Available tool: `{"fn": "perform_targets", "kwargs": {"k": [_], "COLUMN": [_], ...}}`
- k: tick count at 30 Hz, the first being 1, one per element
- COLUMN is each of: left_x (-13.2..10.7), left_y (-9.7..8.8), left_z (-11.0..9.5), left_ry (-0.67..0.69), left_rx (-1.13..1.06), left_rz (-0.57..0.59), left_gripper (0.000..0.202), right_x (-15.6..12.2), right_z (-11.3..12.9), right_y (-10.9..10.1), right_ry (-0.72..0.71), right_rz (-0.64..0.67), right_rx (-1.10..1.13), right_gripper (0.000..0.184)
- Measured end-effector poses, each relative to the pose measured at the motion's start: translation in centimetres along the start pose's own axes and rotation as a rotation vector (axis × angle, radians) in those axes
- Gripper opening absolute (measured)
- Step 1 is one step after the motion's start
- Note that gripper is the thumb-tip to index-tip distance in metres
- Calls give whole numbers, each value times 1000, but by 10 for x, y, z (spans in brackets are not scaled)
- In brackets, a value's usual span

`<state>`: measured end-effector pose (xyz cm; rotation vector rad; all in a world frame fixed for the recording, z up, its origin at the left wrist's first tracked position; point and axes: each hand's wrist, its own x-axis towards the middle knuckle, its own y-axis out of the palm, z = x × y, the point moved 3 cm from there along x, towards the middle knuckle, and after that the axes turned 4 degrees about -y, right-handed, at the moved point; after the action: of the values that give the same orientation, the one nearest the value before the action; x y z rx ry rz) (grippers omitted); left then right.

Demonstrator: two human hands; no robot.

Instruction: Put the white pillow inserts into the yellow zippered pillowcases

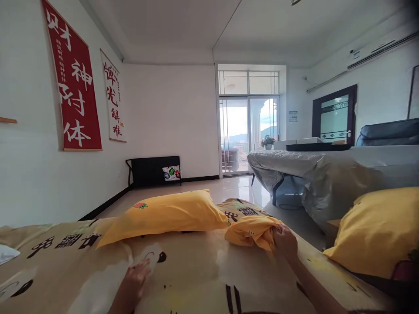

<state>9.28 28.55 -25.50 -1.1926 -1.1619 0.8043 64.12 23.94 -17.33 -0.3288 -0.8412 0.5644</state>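
On the right, my right hand [285, 240] is closed on one end of a bunched yellow pillowcase [250, 232], whose folds lie over the bed. My left hand [138, 274] rests on the beige patterned bedsheet [183, 270], its fingers reaching forward, slightly blurred and holding nothing that I can see. Beyond it, along the far side of the bed, lies a plump yellow pillow [173, 213] with a small strawberry-like print near its left end. The pillow is apart from both hands.
Another yellow pillow [379, 231] stands at the right, beside a brown box edge. A plastic-covered table [294, 163] is beyond the bed. A black folded panel [147, 170] leans against the far wall. A sliding glass door [249, 131] is at the back.
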Motion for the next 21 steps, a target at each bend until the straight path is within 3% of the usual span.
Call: {"fn": "perform_targets", "kwargs": {"k": [4, 7, 9, 11, 13, 16, 18, 21], "left_x": [-6, -16, -24, -28, -28, -26, -25, -28], "left_y": [-37, -81, -111, -129, -131, -113, -100, -97], "left_z": [-94, -176, -220, -241, -236, -194, -161, -131], "left_ry": [205, 308, 423, 419, 311, 31, -135, -187], "left_rx": [-304, -725, -1057, -1282, -1351, -1251, -1176, -1138], "left_rz": [120, 265, 274, 160, -34, -241, -275, -256], "left_gripper": [58, 93, 94, 86, 77, 65, 57, 45], "right_x": [0, -27, -54, -82, -106, -127, -131, -127], "right_z": [37, 82, 112, 136, 153, 157, 147, 128], "right_y": [-45, -52, -50, -48, -46, -41, -33, -17], "right_ry": [-13, -36, -49, -62, -121, -265, -309, -293], "right_rz": [-27, 62, 130, 204, 315, 475, 507, 471], "right_rx": [318, 530, 640, 772, 916, 867, 685, 404], "right_gripper": [38, 46, 51, 53, 50, 36, 32, 32]}}
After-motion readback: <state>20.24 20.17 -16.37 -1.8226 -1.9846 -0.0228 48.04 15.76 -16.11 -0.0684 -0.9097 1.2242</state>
